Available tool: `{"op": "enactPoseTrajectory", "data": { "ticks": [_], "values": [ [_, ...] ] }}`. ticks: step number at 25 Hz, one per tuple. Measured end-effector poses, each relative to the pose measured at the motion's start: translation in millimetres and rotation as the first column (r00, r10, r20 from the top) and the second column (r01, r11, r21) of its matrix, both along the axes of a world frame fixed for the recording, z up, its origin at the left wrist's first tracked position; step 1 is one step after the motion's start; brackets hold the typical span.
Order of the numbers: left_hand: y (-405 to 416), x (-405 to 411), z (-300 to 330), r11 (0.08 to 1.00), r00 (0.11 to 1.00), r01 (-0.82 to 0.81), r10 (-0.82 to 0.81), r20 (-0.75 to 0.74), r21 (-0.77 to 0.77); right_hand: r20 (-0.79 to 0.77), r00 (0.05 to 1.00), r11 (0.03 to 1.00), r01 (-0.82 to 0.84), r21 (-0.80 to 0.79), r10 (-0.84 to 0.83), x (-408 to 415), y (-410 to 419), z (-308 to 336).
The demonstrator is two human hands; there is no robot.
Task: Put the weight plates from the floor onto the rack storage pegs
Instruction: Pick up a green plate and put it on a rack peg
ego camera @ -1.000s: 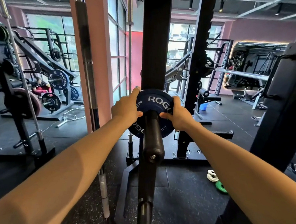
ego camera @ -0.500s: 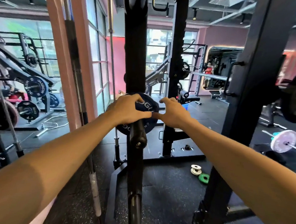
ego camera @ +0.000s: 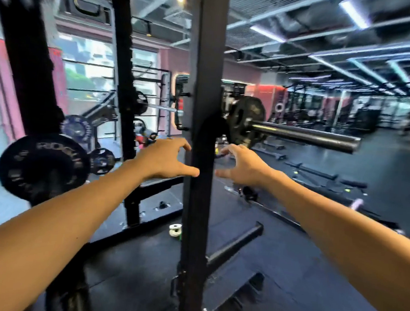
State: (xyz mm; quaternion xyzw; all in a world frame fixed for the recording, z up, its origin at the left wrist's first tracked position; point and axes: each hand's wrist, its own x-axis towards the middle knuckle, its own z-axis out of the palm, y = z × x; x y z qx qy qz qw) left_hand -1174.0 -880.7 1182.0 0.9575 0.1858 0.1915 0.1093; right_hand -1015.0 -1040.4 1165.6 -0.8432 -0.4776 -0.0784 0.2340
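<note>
"ROGUE" on black plate (ego camera: 43, 167)

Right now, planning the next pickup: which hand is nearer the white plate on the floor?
Left. The left hand is above the white plate, slightly left; the right hand is beyond the upright.

One head-worn camera looks forward and slightly down, close behind a rack upright (ego camera: 200, 155), gym floor (ego camera: 288, 270) beyond.

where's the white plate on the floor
In the head view, the white plate lies on the floor just left of the rack's upright, below the left hand.
</note>
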Motion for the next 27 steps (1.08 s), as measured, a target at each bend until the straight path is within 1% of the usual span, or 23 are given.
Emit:
{"op": "enactPoseTrajectory", "data": {
  "ticks": [3, 8, 13, 16, 18, 21, 23, 27],
  "values": [
    [-68.3, 48.0, 1.7, 0.993, 0.993, 0.121, -0.121, -0.012, -0.005, -0.003, 0.993, 0.992, 0.115, -0.059, -0.115, 30.3, -87.4, 2.2],
    [-210.1, 128.0, 9.9, 0.945, 0.944, 0.328, -0.326, -0.056, 0.022, 0.002, 0.952, 0.942, 0.304, -0.141, -0.306, 68.1, -270.1, 14.7],
    [-339.4, 197.3, 9.9, 0.872, 0.868, 0.489, -0.488, -0.094, -0.009, -0.006, 0.865, 0.856, 0.496, -0.145, -0.502, 92.2, -434.0, 16.2],
    [-401.5, 239.0, 3.7, 0.828, 0.822, 0.561, -0.558, -0.116, -0.004, -0.029, 0.803, 0.799, 0.586, -0.135, -0.595, 105.3, -511.5, 16.4],
    [-432.4, 267.5, 2.8, 0.802, 0.797, 0.597, -0.592, -0.123, 0.008, -0.050, 0.771, 0.769, 0.625, -0.130, -0.635, 116.9, -549.9, 16.0],
    [-466.6, 313.2, 3.0, 0.783, 0.776, 0.621, -0.618, -0.129, -0.017, -0.061, 0.733, 0.733, 0.666, -0.139, -0.678, 147.9, -593.6, 12.4],
    [-483.5, 350.1, -2.1, 0.777, 0.767, 0.629, -0.627, -0.132, -0.036, -0.075, 0.717, 0.719, 0.682, -0.136, -0.693, 178.7, -613.2, 7.6],
    [-502.0, 441.1, -11.7, 0.768, 0.760, 0.635, -0.641, -0.108, -0.085, -0.076, 0.692, 0.697, 0.713, -0.079, -0.717, 260.0, -632.6, 1.9]
  ]
}}
